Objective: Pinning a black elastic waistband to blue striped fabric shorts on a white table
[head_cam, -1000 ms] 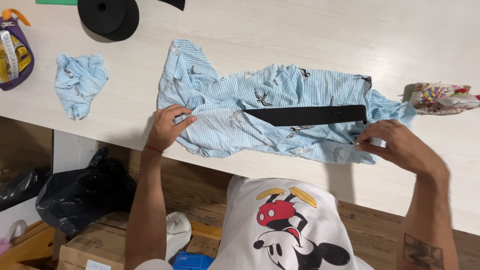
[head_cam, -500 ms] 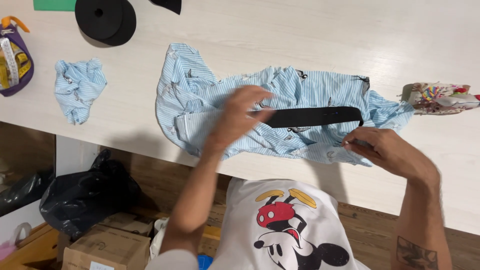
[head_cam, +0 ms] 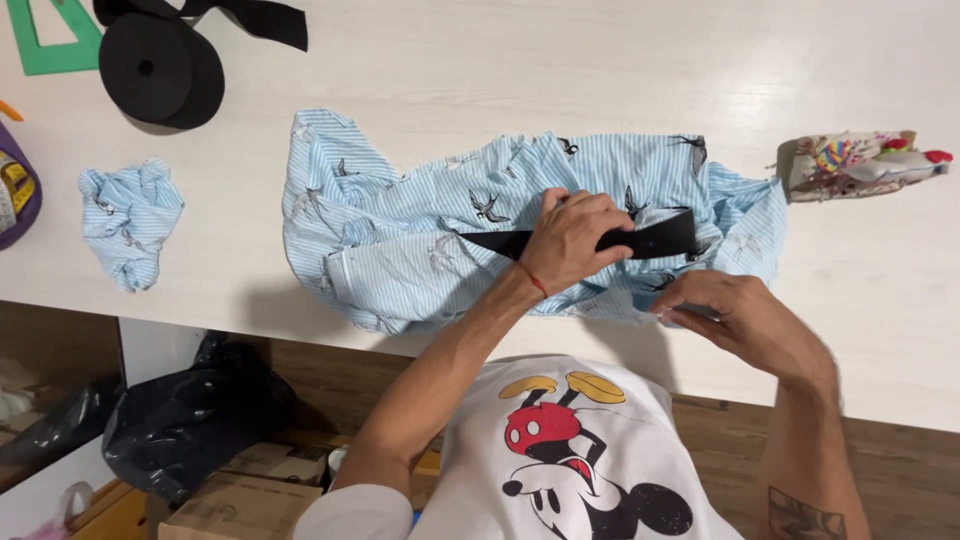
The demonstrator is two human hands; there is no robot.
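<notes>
With the left hand [head_cam: 572, 240] pressing the black elastic strip [head_cam: 650, 240] flat and the right hand's [head_cam: 745, 320] fingers pinching the striped fabric [head_cam: 400, 250], a loose pinch could shift the strip askew.

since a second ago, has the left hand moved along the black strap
Yes. The left hand has gone from the striped blue garment's left edge rightward onto the middle of the black strap, toward the right hand and the patterned pouch.
</notes>
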